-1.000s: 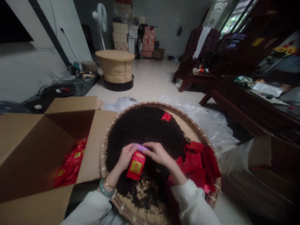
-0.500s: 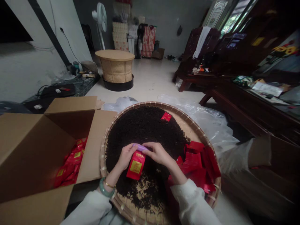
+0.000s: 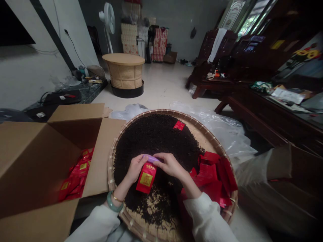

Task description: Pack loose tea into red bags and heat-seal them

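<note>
Over the round bamboo tray (image 3: 214, 137), my left hand (image 3: 135, 169) and my right hand (image 3: 170, 164) pinch the top of a red tea packet (image 3: 147, 174) from both sides. A purple, smooth plastic-looking piece (image 3: 150, 158) lies across the packet's mouth between my fingers; its exact kind I cannot make out. The packet hangs upright, its gold label facing me. Dark loose tea leaves (image 3: 151, 134) spread under and beyond both hands. Flat red packets (image 3: 209, 171) are piled at the tray's right, partly behind my right forearm. One small red packet (image 3: 179, 125) lies on the far leaves.
At left stands an open cardboard box (image 3: 98, 161) with several gold-labelled red packets (image 3: 79, 171) inside. Clear plastic sheeting (image 3: 227, 131) lies beyond the tray. A dark wooden table (image 3: 272, 114) is at right; a round woven stand (image 3: 125, 72) and a white fan (image 3: 109, 20) are farther off.
</note>
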`<state>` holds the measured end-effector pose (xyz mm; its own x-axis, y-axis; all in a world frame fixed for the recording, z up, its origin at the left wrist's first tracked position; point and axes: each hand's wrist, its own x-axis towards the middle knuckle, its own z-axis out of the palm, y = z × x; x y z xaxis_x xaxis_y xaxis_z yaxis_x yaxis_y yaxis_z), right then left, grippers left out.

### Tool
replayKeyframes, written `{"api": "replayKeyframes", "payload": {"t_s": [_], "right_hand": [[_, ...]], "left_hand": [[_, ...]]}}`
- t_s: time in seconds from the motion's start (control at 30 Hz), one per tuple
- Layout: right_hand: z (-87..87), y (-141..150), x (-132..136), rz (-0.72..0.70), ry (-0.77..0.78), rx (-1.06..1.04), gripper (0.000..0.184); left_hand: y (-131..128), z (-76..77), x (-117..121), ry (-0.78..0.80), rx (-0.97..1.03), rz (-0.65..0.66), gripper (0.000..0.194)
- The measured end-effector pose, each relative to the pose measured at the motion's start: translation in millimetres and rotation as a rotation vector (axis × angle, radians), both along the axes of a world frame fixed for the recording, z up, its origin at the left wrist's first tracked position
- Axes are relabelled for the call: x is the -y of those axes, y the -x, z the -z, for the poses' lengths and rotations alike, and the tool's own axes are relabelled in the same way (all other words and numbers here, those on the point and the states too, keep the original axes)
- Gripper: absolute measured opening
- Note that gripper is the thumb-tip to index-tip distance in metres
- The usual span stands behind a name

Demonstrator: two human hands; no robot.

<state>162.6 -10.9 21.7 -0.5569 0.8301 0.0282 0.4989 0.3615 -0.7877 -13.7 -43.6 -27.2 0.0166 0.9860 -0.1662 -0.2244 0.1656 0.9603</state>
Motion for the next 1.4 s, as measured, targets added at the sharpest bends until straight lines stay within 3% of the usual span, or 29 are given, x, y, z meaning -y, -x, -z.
{"api": "replayKeyframes", "payload": {"t_s": [0.33,0.5,0.63,0.73,0.83,0.97,1.13,1.4], "right_hand": [[0.1,1,-1,0.021,-0.016,0.022,0.025],[14.2,-2,-9,0.158,-0.023,-0.065,0.030],[30.3,-12,-21,0.354,-0.127,-0.019,0.038],[32.2,-16,-21,0.474,-0.274,0.091,0.036],[25.4,-9,-9,0.421,-0.338,0.066,0.026],[20.1,13,7,0.237,-0.169,-0.097,0.015],[25.9,24,8,0.302,0.039,-0.263,0.016],[29.5,14,5,0.242,0.286,-0.373,0.021]], "left_hand": [[-4,-4.6,2,0.069,0.085,-0.008,0.046],[-5,-8.9,1,0.129,0.085,0.050,0.053],[-5,-9.6,0,0.133,0.057,-0.037,0.040],[-6,-8.4,-1,0.120,0.053,-0.087,0.034],[-6,-8.7,-1,0.125,0.065,-0.102,0.034],[-6,-11.6,0,0.114,0.054,-0.098,0.034],[-4,-12.2,0,0.062,0.042,-0.094,0.035],[-4,-11.3,0,0.041,-0.028,-0.054,0.041]]}}
